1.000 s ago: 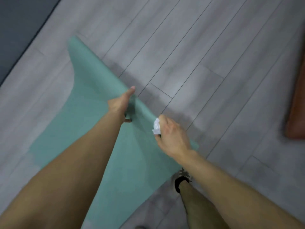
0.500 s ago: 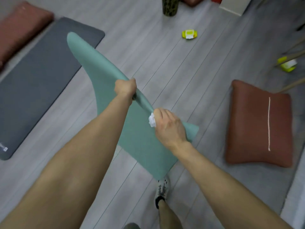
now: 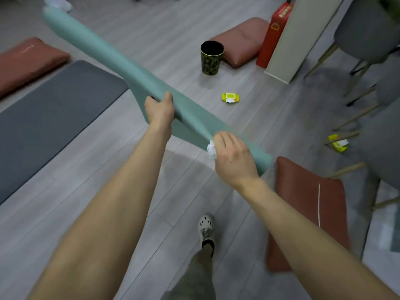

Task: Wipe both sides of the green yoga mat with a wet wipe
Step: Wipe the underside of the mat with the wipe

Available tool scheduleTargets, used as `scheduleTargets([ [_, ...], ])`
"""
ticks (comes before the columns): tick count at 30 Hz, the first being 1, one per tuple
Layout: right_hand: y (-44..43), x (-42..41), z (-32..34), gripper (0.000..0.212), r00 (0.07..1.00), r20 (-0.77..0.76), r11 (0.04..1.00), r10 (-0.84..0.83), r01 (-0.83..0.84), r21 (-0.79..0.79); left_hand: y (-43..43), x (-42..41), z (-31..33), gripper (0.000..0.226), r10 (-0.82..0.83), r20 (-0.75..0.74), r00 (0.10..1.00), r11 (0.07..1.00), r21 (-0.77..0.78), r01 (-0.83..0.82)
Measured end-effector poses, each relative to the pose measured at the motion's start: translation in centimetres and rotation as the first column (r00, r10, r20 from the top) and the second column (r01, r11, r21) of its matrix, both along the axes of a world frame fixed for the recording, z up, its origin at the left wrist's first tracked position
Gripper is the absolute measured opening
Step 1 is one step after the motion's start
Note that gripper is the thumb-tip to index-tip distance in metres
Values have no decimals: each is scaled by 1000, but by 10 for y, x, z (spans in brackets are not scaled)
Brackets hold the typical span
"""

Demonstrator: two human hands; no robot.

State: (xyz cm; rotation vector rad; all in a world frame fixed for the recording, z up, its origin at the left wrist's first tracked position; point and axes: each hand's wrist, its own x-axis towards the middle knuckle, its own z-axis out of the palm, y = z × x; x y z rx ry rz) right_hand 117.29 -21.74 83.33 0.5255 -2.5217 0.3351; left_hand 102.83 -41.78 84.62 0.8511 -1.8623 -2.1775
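The green yoga mat is lifted off the floor and stretches as a long band from the upper left down to the centre right. My left hand grips its edge near the middle, fingers curled round it. My right hand holds the mat's lower end together with a crumpled white wet wipe, which sticks out on the left side of the fist. The mat's far side is hidden.
A grey mat lies on the floor at left beside a red cushion. A dark patterned bin and a yellow wipe pack sit ahead. More red cushions and chair legs are at right. My shoe is below.
The mat has risen fully off the floor and now hangs between both hands. The view has tilted up, showing the bin, wipe pack and chairs.
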Motion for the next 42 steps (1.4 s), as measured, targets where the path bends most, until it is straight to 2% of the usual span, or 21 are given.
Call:
scheduleTargets([
  [1, 8, -9, -13, 12, 998, 54, 1000, 14, -15, 17, 1, -7, -16, 42, 26, 17, 1000, 999, 42, -26],
  [5, 58, -38, -73, 38, 956, 289, 994, 55, -78, 71, 11, -35, -94, 46, 128, 71, 989, 978, 155, -138],
  [8, 85, -58, -119, 49, 886, 458, 982, 66, -138, 126, 24, -43, -164, 67, 155, 122, 980, 979, 113, -168],
  [10, 91, -71, -147, 49, 761, 640, 960, 106, -245, 133, 30, -40, -215, 74, 178, 171, 969, 984, -13, -178],
  [12, 96, -82, -174, 46, 620, 774, 924, 134, -360, 129, 35, -31, -273, 58, 205, 246, 947, 975, -135, -175],
  [14, 107, -93, -198, 56, 515, 851, 887, 105, -435, 154, 41, -17, -332, 42, 215, 339, 916, 971, -171, -165],
  [16, 117, -108, -226, 68, 482, 871, 863, 92, -476, 172, 47, -6, -386, 36, 225, 418, 880, 971, -166, -169],
  [17, 123, -117, -244, 66, 469, 878, 844, 91, -504, 182, 53, -2, -407, 34, 234, 447, 863, 970, -167, -176],
  [21, 136, -160, -339, 38, 377, 922, 801, 88, -577, 159, 86, 3, -470, 40, 271, 501, 822, 962, -166, -216],
  [23, 143, -179, -391, 34, 326, 941, 731, 94, -664, 157, 101, 6, -509, 47, 270, 528, 806, 961, -196, -194],
  [27, 159, -197, -493, 29, 249, 959, 569, 132, -812, 133, 120, 32, -600, 47, 290, 630, 721, 949, -288, -129],
  [30, 177, -197, -565, 29, 188, 964, 512, 187, -857, 68, 129, 76, -682, 44, 309, 702, 642, 933, -356, -59],
  [32, 191, -194, -613, 28, 194, 949, 479, 249, -876, 53, 142, 101, -717, 45, 341, 714, 611, 921, -385, -64],
  [36, 200, -176, -694, 42, 187, 926, 430, 328, -902, 30, 173, 142, -766, 67, 440, 660, 609, 876, -466, -127],
  [39, 194, -160, -745, 52, 116, 916, 295, 385, -956, -3, 188, 169, -805, 91, 473, 624, 623, 852, -503, -143],
  [42, 181, -151, -790, 46, 112, 870, 204, 479, -979, 14, 196, 187, -836, 102, 497, 619, 608, 839, -521, -155],
])
